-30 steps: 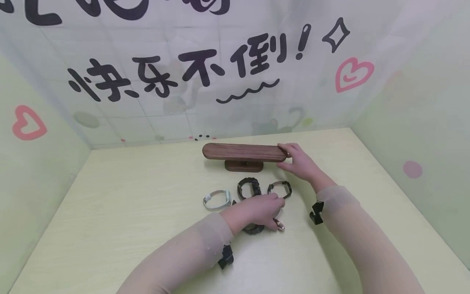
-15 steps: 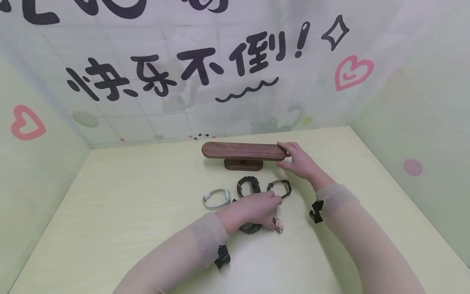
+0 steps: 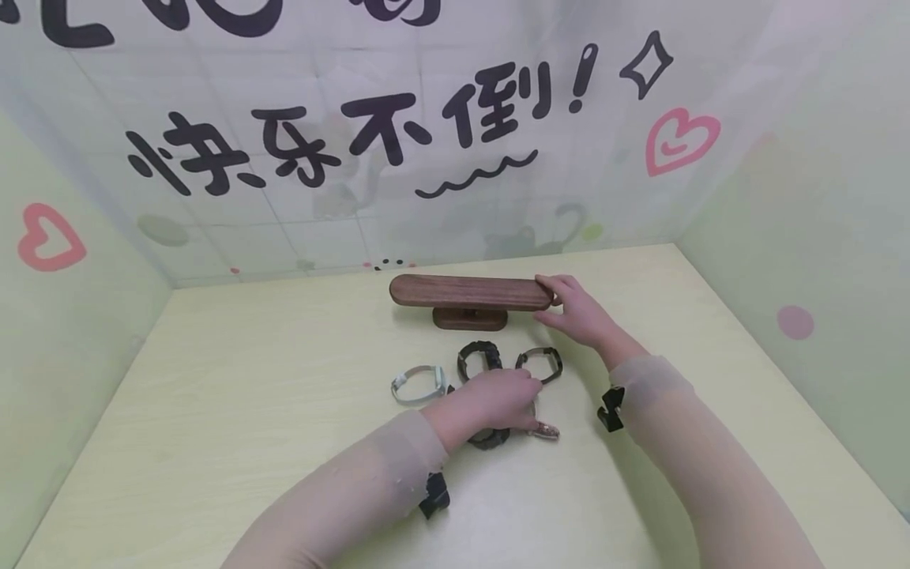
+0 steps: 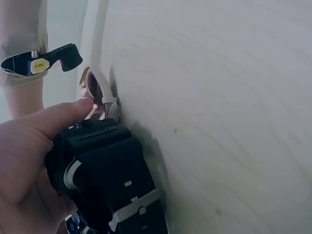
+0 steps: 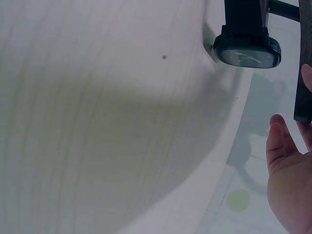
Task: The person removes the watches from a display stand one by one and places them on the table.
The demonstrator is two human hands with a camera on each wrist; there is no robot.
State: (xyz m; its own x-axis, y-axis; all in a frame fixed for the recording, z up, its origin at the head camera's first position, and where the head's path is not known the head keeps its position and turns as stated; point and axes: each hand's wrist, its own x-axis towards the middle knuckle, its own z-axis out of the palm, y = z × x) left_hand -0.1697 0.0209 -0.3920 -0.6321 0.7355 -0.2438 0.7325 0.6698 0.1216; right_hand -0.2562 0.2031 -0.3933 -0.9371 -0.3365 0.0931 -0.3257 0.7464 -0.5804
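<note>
My left hand (image 3: 490,399) reaches over the middle of the group of watches. Its thumb and fingers pinch a rose-gold watch (image 3: 546,431) with a pale strap (image 4: 101,80), seen past the thumb in the left wrist view. Under that hand lies a chunky black watch (image 4: 112,165), partly covered. At the back, my right hand (image 3: 583,316) holds the right end of a dark wooden display stand (image 3: 469,292), a rounded bar on a short base. The right wrist view catches its fingers and thumb at the bar's end.
A light-coloured watch (image 3: 418,387) lies left of the left hand. Behind it are a thick black watch (image 3: 479,348) and a slim dark watch (image 3: 558,367), just in front of the stand. Printed walls (image 3: 298,229) border the pale tabletop (image 3: 249,395).
The rose-gold watch has turned in my left fingers: its face showed half a second ago and now it appears nearly edge-on. My right hand stays on the stand.
</note>
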